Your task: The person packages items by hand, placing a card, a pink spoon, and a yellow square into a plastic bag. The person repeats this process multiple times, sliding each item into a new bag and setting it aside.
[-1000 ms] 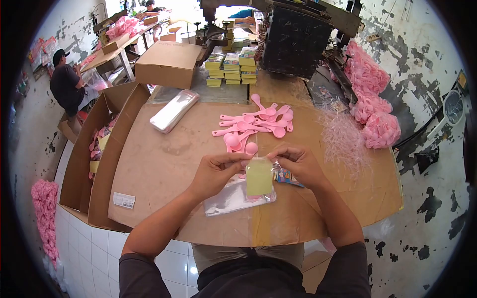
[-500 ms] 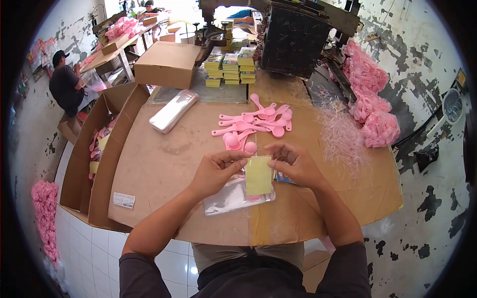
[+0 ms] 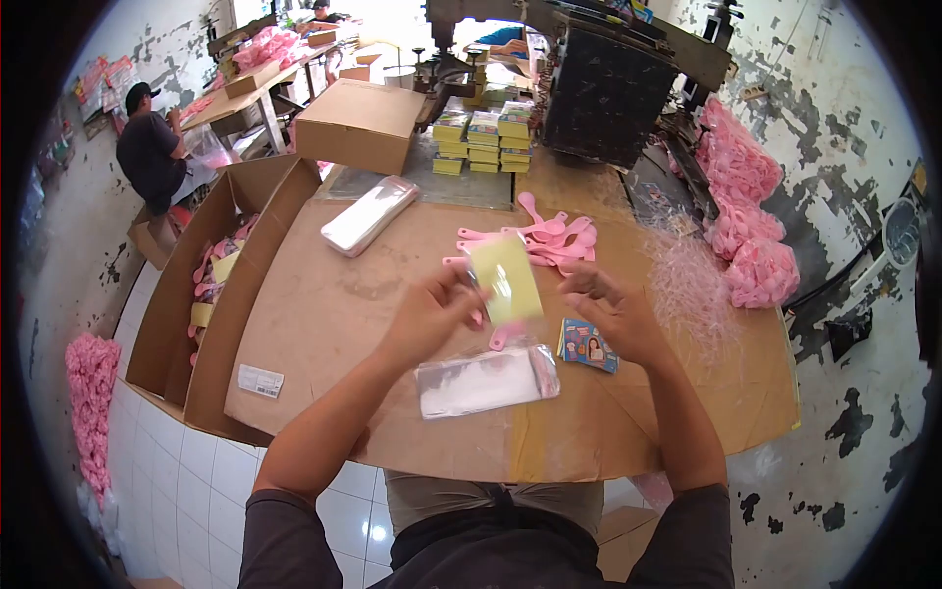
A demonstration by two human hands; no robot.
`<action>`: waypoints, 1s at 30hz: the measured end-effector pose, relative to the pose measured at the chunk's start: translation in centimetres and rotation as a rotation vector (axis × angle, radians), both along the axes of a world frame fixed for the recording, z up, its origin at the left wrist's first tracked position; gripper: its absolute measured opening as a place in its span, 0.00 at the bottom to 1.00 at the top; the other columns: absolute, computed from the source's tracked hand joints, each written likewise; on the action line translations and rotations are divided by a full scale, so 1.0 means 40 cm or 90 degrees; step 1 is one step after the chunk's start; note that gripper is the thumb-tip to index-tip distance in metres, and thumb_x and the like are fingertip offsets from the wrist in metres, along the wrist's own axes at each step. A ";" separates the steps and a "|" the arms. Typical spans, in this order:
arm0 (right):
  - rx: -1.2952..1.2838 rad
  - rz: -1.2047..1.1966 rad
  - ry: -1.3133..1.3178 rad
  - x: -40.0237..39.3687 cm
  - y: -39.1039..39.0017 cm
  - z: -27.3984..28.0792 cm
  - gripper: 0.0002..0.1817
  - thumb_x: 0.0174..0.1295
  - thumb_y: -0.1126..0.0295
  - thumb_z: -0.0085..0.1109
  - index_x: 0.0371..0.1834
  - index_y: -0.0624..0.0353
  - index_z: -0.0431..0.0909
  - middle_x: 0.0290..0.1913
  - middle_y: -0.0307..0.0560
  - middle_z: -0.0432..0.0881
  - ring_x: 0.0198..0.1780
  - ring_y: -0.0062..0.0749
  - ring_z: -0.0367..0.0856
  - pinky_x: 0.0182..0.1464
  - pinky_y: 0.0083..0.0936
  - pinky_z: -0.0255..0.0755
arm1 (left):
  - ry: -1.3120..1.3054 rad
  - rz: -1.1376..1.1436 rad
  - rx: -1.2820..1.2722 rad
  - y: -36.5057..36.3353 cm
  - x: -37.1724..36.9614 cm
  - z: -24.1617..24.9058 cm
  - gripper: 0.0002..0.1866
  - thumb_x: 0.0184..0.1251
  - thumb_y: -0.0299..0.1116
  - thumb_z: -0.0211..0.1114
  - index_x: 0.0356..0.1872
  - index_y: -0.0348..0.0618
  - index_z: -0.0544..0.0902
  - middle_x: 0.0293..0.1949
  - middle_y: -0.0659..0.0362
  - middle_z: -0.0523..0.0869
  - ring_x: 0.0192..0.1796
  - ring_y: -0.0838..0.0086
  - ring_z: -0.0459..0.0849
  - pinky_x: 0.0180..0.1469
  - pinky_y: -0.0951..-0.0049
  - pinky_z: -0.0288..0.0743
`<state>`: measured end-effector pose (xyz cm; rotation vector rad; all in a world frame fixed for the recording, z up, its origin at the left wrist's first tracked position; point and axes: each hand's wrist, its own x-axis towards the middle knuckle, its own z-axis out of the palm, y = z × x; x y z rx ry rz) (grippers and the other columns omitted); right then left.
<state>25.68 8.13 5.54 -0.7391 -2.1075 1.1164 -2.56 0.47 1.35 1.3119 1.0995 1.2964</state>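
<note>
My left hand [image 3: 439,309] is closed on the edge of a clear plastic bag holding a yellow card [image 3: 508,278]. The bag tilts above the cardboard, slightly blurred, and a pink spoon handle [image 3: 498,338] shows at its lower end. To the right, my right hand [image 3: 613,309] is apart from the bag, fingers loosely bent and spread with nothing between them. Just below it lies a small pile of blue printed cards [image 3: 589,348]. Flat clear bags [image 3: 481,384] lie in front of me. Behind the yellow card is a heap of pink spoons [image 3: 564,236], partly hidden.
An open carton [image 3: 211,294] with filled packs stands at the left. Another bundle of clear bags [image 3: 370,216], a closed box [image 3: 360,123] and stacked yellow-edged cards [image 3: 483,142] are farther back. Pink bags [image 3: 751,216] and plastic shreds [image 3: 692,294] lie right. A person [image 3: 152,152] sits far left.
My left hand has lifted and tilted the bagged card away from me. My right hand has let go of it and moved right, uncovering the blue cards. The whole view has shifted slightly.
</note>
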 end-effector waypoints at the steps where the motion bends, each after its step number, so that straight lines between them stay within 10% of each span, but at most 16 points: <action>1: 0.053 -0.024 -0.052 0.019 0.008 0.011 0.23 0.71 0.75 0.62 0.69 0.61 0.77 0.50 0.45 0.88 0.53 0.25 0.84 0.54 0.27 0.77 | -0.085 0.108 0.090 0.013 -0.028 0.002 0.14 0.79 0.30 0.64 0.59 0.35 0.81 0.48 0.59 0.88 0.48 0.76 0.88 0.45 0.72 0.87; 7: 0.064 -0.087 -0.187 0.119 0.043 -0.026 0.24 0.68 0.69 0.66 0.67 0.60 0.79 0.50 0.49 0.86 0.47 0.31 0.85 0.51 0.28 0.78 | -0.470 0.471 0.329 0.053 -0.185 0.089 0.24 0.81 0.39 0.62 0.69 0.33 0.73 0.59 0.51 0.85 0.59 0.69 0.87 0.60 0.66 0.84; 14: 0.202 -0.042 -0.313 0.174 0.063 -0.087 0.19 0.63 0.66 0.73 0.54 0.62 0.85 0.50 0.49 0.80 0.49 0.38 0.83 0.54 0.31 0.78 | 0.354 0.071 0.120 0.012 -0.019 -0.012 0.16 0.65 0.36 0.75 0.52 0.44 0.87 0.45 0.61 0.88 0.43 0.74 0.86 0.45 0.67 0.78; 17: 0.108 -0.043 -0.284 0.172 0.068 -0.102 0.16 0.62 0.68 0.74 0.50 0.62 0.86 0.46 0.47 0.81 0.47 0.35 0.83 0.51 0.30 0.77 | 0.548 0.008 0.312 -0.002 0.041 -0.067 0.15 0.60 0.39 0.79 0.44 0.46 0.89 0.40 0.61 0.86 0.41 0.68 0.86 0.44 0.66 0.78; 30: -0.111 -0.063 0.012 0.132 0.037 -0.102 0.10 0.65 0.72 0.71 0.47 0.62 0.85 0.42 0.41 0.85 0.45 0.27 0.83 0.48 0.29 0.76 | 0.417 -0.033 0.110 -0.021 0.079 -0.060 0.08 0.61 0.33 0.78 0.34 0.43 0.87 0.36 0.58 0.83 0.38 0.66 0.83 0.43 0.65 0.78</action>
